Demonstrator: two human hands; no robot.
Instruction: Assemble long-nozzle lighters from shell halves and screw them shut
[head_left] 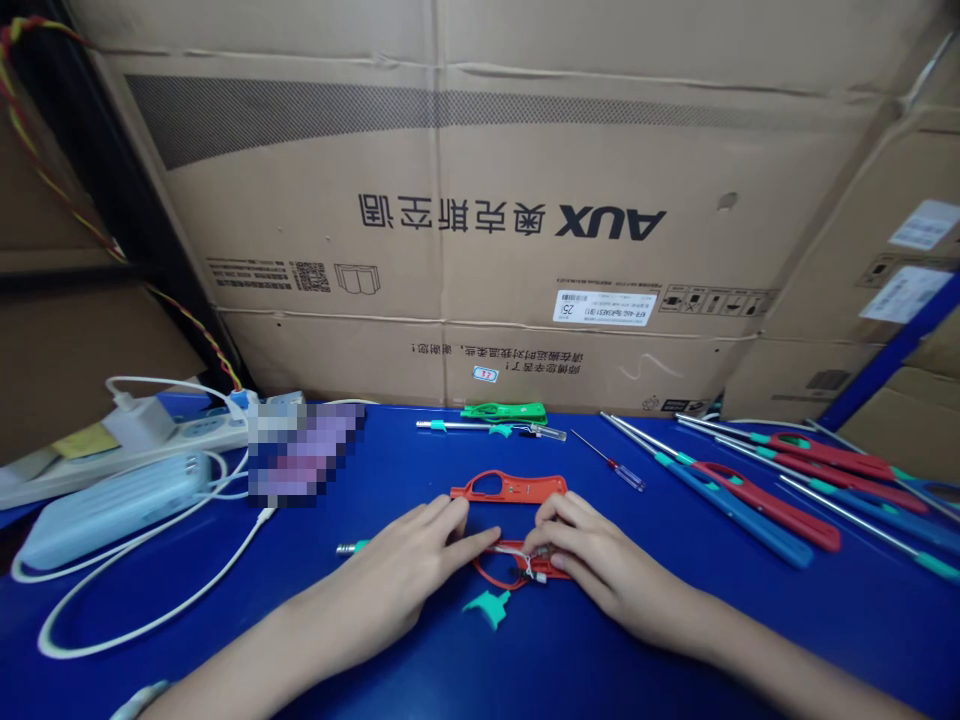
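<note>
At your far left a white power strip (142, 432) and a pale blue power bank (112, 508) lie on the blue table (420, 660), their white cables looping toward you. Your left hand (397, 575) lies flat, fingers together and extended rightward, its fingertips pressing the left end of the open red plastic handle shell with wiring inside (521, 567). A metal tube tip (349, 548) pokes out from under that hand's left side. The shell sits directly between your 2 hands, its long axis running left to right across the table. A loose teal plastic trigger piece (489, 606) lies just in front of it, nearer you, and a matching empty red shell half (510, 487) lies just beyond, parallel. Your right hand (592, 562) curls over the shell's right end, fingertips pinching there; both hands are equally near. Farther right, finished red and blue long-shafted tools (757, 500) lie angled away.
</note>
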